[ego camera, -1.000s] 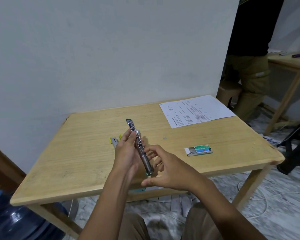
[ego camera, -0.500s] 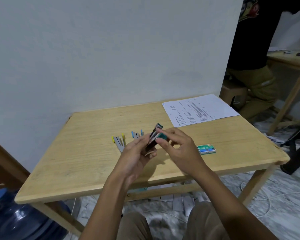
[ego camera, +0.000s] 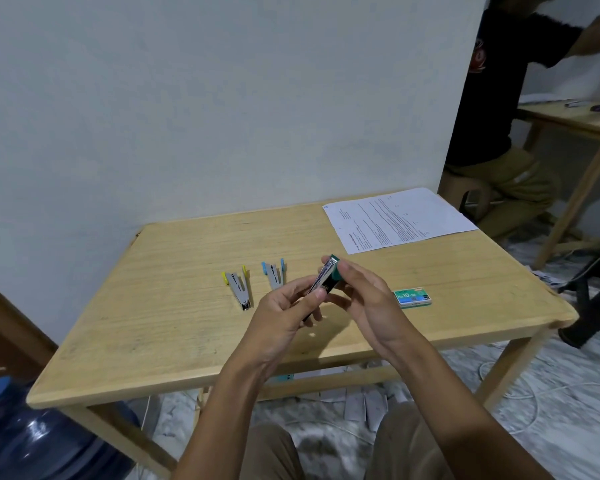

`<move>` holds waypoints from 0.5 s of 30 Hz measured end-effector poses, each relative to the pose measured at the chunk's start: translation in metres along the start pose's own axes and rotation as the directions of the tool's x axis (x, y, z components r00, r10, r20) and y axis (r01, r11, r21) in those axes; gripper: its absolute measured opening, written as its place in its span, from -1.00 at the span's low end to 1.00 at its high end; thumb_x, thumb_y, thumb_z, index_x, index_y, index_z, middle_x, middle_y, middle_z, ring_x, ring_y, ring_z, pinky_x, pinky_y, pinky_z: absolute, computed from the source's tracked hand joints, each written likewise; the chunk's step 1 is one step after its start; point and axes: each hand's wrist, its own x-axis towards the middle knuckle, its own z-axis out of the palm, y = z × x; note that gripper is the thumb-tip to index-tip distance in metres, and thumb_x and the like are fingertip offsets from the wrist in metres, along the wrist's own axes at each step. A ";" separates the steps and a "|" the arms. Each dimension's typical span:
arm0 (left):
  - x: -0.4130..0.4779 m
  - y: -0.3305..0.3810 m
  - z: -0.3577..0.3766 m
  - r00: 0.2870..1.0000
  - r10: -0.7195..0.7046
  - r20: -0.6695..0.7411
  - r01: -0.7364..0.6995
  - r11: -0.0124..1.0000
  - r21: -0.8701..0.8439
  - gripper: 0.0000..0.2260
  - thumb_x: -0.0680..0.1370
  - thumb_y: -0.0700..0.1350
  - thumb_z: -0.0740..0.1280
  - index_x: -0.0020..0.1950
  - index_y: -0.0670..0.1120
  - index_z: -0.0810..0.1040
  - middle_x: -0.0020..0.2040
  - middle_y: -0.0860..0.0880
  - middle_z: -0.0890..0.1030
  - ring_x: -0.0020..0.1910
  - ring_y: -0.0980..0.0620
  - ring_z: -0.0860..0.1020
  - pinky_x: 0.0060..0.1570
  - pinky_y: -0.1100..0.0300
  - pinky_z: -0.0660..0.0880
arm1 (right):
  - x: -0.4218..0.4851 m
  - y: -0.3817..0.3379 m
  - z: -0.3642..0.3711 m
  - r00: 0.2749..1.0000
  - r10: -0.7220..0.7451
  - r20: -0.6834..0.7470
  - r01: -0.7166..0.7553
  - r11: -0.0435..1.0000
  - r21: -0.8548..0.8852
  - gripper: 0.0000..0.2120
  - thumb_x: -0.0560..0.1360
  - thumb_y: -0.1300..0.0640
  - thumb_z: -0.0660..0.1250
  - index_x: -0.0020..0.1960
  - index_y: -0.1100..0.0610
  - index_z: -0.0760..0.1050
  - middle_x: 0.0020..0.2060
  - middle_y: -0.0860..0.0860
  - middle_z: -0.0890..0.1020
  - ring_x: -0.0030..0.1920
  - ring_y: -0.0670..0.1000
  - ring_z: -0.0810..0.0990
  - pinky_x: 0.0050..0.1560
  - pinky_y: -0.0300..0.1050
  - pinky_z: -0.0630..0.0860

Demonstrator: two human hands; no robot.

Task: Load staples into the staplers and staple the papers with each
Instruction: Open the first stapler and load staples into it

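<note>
I hold a small green stapler [ego camera: 326,278] above the middle of the wooden table [ego camera: 174,327]. My left hand [ego camera: 284,317] grips its lower end, and my right hand [ego camera: 364,299] pinches its green upper end. The stapler looks folded shut. Two more staplers lie on the table to the left, one with yellow tips [ego camera: 238,284] and one with blue tips [ego camera: 274,273], both lying open. A green staple box [ego camera: 412,297] sits right of my hands. Printed papers [ego camera: 399,220] lie at the far right corner.
A white wall stands just behind the table. A blue water jug [ego camera: 32,441] sits on the floor at the lower left. Another person [ego camera: 499,133] sits at the right beside a second wooden table [ego camera: 575,123]. Paper scraps and cables lie on the floor.
The stapler was unfolded long in my hands a second ago; now it is folded shut. My right hand moved from its lower end up to its green top.
</note>
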 end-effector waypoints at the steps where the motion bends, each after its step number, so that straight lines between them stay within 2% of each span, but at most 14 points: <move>1: 0.000 0.000 0.001 1.000 0.004 -0.003 -0.004 1.000 -0.002 -0.58 0.38 0.00 0.47 0.21 -0.08 0.64 -0.16 -0.01 0.65 -0.25 0.04 0.47 -0.24 0.24 0.41 | 0.000 0.001 0.001 1.000 -0.007 -0.006 0.007 1.000 0.018 -0.38 0.20 -0.29 0.57 0.08 0.11 0.68 -0.09 0.07 0.69 -0.02 0.01 0.62 0.10 -0.03 0.53; 7: 0.000 0.000 0.001 1.000 0.009 -0.003 -0.009 1.000 0.001 -0.57 0.39 -0.01 0.46 0.22 -0.13 0.63 -0.19 0.00 0.63 -0.28 0.07 0.47 -0.26 0.27 0.43 | 0.000 0.004 0.004 0.999 -0.018 -0.052 0.019 1.000 0.018 -0.43 0.24 -0.30 0.55 0.06 0.09 0.69 -0.08 0.10 0.69 -0.04 0.05 0.60 0.09 -0.06 0.54; 11: 0.001 -0.002 -0.001 1.000 0.004 -0.002 -0.004 1.000 0.005 -0.58 0.38 -0.01 0.46 0.20 -0.12 0.64 -0.19 0.00 0.63 -0.29 0.07 0.48 -0.26 0.28 0.44 | -0.002 0.001 0.007 0.997 -0.012 -0.076 0.013 1.000 0.003 -0.51 0.34 -0.19 0.49 0.10 0.14 0.65 -0.10 0.08 0.71 -0.08 0.01 0.61 0.02 -0.11 0.53; 15: 0.000 -0.003 0.000 1.000 -0.005 0.005 0.005 1.000 -0.005 -0.58 0.37 0.01 0.48 0.19 -0.10 0.65 -0.19 -0.01 0.63 -0.28 0.07 0.49 -0.26 0.28 0.44 | -0.002 0.001 0.008 0.998 -0.014 -0.068 0.014 1.000 0.005 -0.57 0.30 -0.21 0.49 0.00 0.08 0.71 -0.12 0.08 0.69 -0.09 0.04 0.60 0.01 -0.09 0.56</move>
